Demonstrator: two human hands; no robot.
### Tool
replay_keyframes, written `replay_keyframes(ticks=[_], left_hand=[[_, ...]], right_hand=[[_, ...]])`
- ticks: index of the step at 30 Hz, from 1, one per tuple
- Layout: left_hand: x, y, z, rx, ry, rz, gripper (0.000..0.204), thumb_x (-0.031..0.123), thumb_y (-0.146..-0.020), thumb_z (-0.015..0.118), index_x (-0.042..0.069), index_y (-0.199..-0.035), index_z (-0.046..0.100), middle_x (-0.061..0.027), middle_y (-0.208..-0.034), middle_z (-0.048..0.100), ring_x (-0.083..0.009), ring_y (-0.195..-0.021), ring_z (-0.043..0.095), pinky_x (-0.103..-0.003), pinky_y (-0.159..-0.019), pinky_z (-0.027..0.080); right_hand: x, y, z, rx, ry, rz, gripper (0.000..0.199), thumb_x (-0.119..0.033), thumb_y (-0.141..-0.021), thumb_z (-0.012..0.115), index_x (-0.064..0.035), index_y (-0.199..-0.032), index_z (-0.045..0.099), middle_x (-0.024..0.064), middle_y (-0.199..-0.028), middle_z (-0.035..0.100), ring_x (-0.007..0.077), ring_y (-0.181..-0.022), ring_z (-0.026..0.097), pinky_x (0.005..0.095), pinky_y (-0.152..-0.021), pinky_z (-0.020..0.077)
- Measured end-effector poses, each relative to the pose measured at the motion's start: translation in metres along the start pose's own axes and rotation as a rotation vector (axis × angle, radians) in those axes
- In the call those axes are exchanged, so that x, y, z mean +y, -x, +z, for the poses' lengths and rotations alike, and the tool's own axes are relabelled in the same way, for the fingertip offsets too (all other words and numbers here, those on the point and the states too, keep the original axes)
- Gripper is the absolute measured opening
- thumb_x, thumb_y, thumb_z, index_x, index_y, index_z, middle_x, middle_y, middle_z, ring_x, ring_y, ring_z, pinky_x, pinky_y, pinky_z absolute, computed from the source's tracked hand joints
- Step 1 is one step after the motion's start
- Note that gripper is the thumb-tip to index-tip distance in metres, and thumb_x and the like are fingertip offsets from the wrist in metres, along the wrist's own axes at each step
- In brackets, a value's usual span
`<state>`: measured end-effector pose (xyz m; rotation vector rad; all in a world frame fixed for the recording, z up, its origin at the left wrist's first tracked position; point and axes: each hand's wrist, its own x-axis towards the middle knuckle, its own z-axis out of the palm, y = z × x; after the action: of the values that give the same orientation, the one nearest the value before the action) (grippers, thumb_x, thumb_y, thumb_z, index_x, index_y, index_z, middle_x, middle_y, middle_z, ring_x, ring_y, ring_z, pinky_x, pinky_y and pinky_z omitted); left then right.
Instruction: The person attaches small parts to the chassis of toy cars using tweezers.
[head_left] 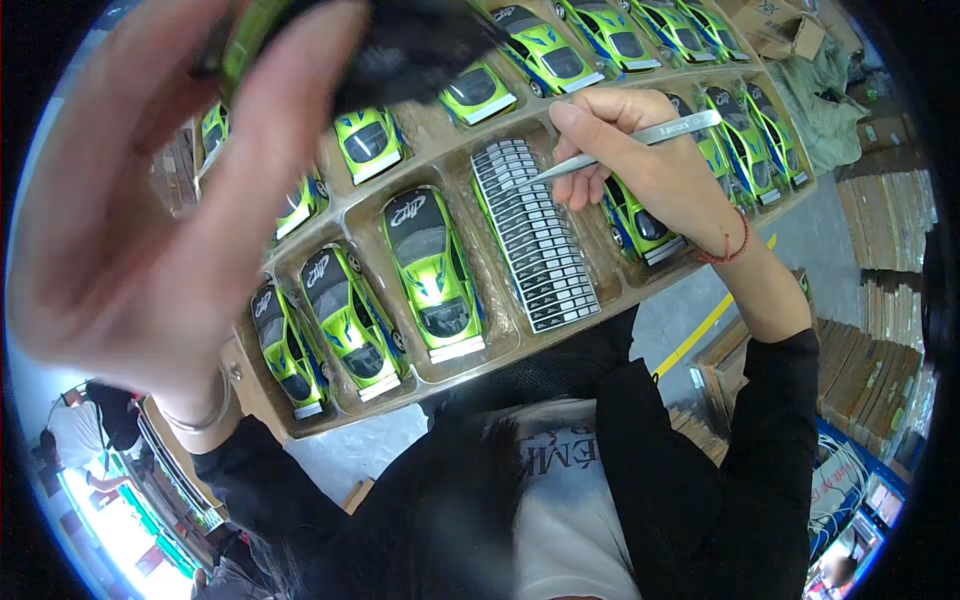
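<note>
Close to the camera, blurred, my left hand point(180, 220) is raised and closed around a green and black toy car point(410, 50), which is partly cut off by the top edge. My right hand point(640, 140) grips silver tweezers point(665, 130) between thumb and fingers. The tweezers' tip points at a sheet of small black-and-white labels point(535, 240) and reaches its upper part. That sheet lies in a compartment of a brown moulded tray point(425, 160), with green showing along its left side. Left of it sits another green toy car point(435, 275).
Several more green toy cars fill the tray's other compartments. Flattened cardboard point(885, 225) is stacked at the right, beside a translucent plastic bag point(820, 105). A yellow line point(700, 335) runs along the grey floor. Another person point(85, 435) is at the far left.
</note>
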<state>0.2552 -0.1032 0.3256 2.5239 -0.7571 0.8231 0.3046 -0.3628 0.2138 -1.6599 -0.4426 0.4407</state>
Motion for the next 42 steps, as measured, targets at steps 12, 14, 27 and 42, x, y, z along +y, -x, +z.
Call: replay_keyframes(ticks=[12,14,27,42], left_hand=[[0.009,0.017,0.031,-0.145,0.234,0.053,0.037,-0.006,-0.075,0.077,0.000,-0.111,0.073,-0.0137,-0.104,0.072,-0.0168,-0.093,0.069,-0.027,-0.083,0.053],[0.009,0.019,0.035,-0.150,0.254,0.038,0.038,-0.006,-0.075,0.077,0.001,-0.112,0.072,-0.0132,-0.105,0.072,-0.0162,-0.095,0.068,-0.027,-0.084,0.053],[0.012,0.032,0.042,-0.104,0.452,-0.208,0.044,-0.003,-0.081,0.077,-0.006,-0.122,0.061,-0.0129,-0.116,0.068,-0.0167,-0.103,0.067,-0.030,-0.091,0.055],[0.015,0.032,0.037,-0.105,0.424,-0.015,0.044,-0.002,-0.076,0.080,-0.004,-0.117,0.064,-0.0154,-0.106,0.069,-0.0201,-0.097,0.069,-0.031,-0.086,0.056]], right_hand=[[-0.003,0.002,0.008,0.013,-0.028,-0.005,0.033,-0.026,-0.101,0.054,0.0003,-0.083,0.061,0.0081,-0.067,0.067,0.0107,-0.058,0.066,0.0206,-0.051,0.0504],[-0.002,0.000,0.009,0.012,-0.033,0.000,0.033,-0.025,-0.101,0.054,0.0005,-0.083,0.061,0.0081,-0.067,0.067,0.0107,-0.058,0.066,0.0207,-0.051,0.0504],[-0.014,0.004,0.004,-0.058,-0.081,-0.242,0.033,-0.024,-0.103,0.051,0.0002,-0.083,0.060,0.0110,-0.073,0.067,0.0110,-0.062,0.062,0.0242,-0.058,0.0506],[-0.034,0.003,0.007,-0.064,-0.069,-0.663,0.033,-0.031,-0.108,0.033,-0.0098,-0.088,0.049,0.0116,-0.068,0.059,0.0173,-0.061,0.059,0.0544,-0.099,0.0494]])
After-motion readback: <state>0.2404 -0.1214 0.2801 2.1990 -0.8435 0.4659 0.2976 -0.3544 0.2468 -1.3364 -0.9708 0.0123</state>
